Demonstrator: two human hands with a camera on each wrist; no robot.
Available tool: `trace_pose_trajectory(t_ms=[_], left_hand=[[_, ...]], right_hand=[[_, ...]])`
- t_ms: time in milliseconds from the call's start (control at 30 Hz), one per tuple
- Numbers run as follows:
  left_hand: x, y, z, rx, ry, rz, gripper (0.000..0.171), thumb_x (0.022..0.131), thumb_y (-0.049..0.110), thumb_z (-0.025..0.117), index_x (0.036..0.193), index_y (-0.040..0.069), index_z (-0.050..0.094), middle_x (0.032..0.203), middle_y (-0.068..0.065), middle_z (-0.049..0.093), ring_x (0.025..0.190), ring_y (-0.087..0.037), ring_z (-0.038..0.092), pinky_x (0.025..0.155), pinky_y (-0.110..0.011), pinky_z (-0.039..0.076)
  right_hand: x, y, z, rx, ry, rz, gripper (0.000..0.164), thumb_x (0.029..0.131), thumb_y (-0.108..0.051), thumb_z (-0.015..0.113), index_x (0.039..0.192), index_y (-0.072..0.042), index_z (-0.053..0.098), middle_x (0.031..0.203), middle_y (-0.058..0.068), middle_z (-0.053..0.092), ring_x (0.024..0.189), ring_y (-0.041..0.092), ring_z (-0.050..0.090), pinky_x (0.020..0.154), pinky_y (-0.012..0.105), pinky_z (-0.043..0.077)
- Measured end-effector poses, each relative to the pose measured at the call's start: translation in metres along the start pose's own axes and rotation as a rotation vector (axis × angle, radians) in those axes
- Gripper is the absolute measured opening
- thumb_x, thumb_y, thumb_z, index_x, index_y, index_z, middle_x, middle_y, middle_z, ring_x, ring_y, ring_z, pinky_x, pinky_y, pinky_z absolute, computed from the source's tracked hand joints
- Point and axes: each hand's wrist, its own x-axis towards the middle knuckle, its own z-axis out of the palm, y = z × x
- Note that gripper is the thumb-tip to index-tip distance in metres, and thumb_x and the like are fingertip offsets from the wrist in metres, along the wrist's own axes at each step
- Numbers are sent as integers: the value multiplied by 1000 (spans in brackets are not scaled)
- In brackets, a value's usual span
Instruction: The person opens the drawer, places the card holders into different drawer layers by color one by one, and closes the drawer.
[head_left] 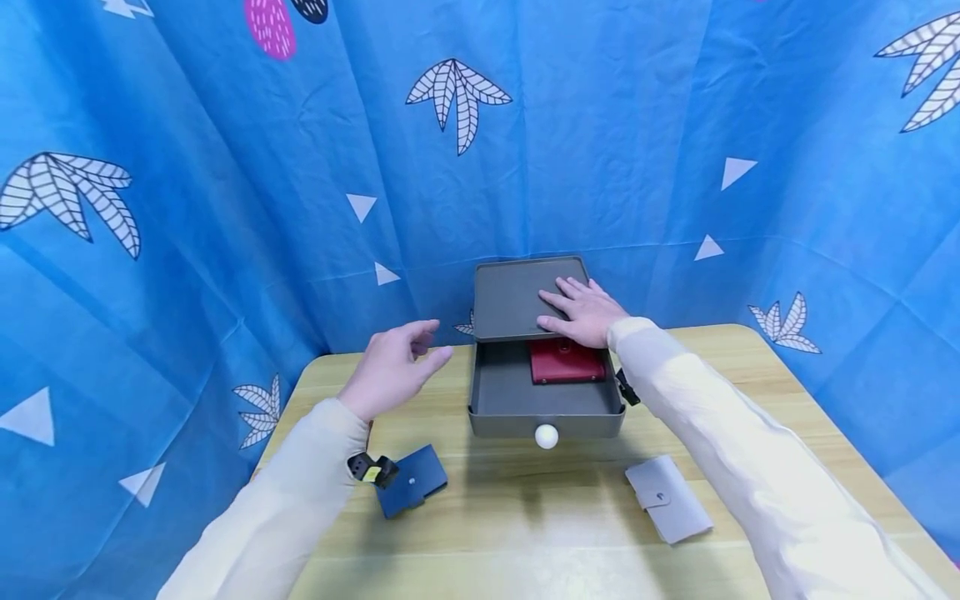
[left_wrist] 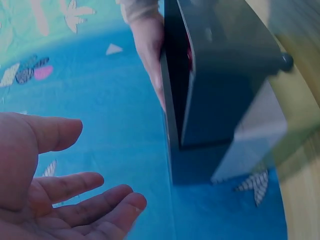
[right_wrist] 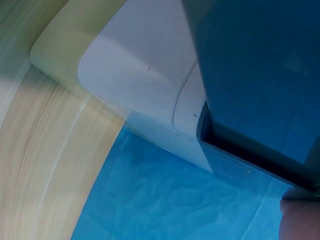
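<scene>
A dark grey drawer box (head_left: 513, 296) stands at the back of the table with its drawer (head_left: 502, 392) pulled out toward me. Inside the drawer, to the right and partly under the top, lies a red snap wallet (head_left: 567, 364). My right hand (head_left: 588, 315) rests on the right part of the box top, fingers spread. My left hand (head_left: 393, 367) hovers left of the box, touching nothing, its fingers loosely bent; the left wrist view shows that hand (left_wrist: 75, 190) beside the box (left_wrist: 225, 50). Only a bit of the right hand (right_wrist: 301, 220) appears in the right wrist view.
On the table (head_left: 540, 517) a blue snap wallet (head_left: 423, 475) lies at the left near my wrist, and a light grey one (head_left: 670, 500) at the right. A round white knob (head_left: 547, 436) sticks out from the drawer front. Blue patterned curtain (head_left: 600, 125) hangs behind and on both sides.
</scene>
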Motion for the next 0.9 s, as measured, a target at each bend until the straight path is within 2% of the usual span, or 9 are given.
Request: trace_pose_trajectory(t_ms=[367, 600, 900], left_hand=[[-2, -58, -12, 35, 18, -111, 58, 96, 38, 59, 141, 4, 47, 126, -19, 59, 109, -33, 56, 86, -47, 51], [-8, -81, -21, 45, -5, -162, 66, 96, 42, 56, 144, 0, 40, 132, -26, 52, 114, -40, 53, 88, -51, 50], [-17, -112, -20, 42, -18, -259, 73, 95, 48, 54, 147, 1, 35, 135, -29, 47, 120, -45, 47, 92, -56, 45]], right_hand=[[1, 2, 0, -8, -8, 2, 79, 91, -73, 27, 153, -25, 27, 159, 12, 14, 147, 30, 6, 117, 49, 0], [1, 2, 0, -7, 3, 6, 78, 92, -72, 29, 153, -24, 28, 159, 13, 15, 147, 30, 7, 117, 49, -1], [0, 2, 3, -7, -3, 5, 77, 92, -72, 28, 153, -25, 27, 159, 12, 15, 147, 29, 7, 117, 49, -1]])
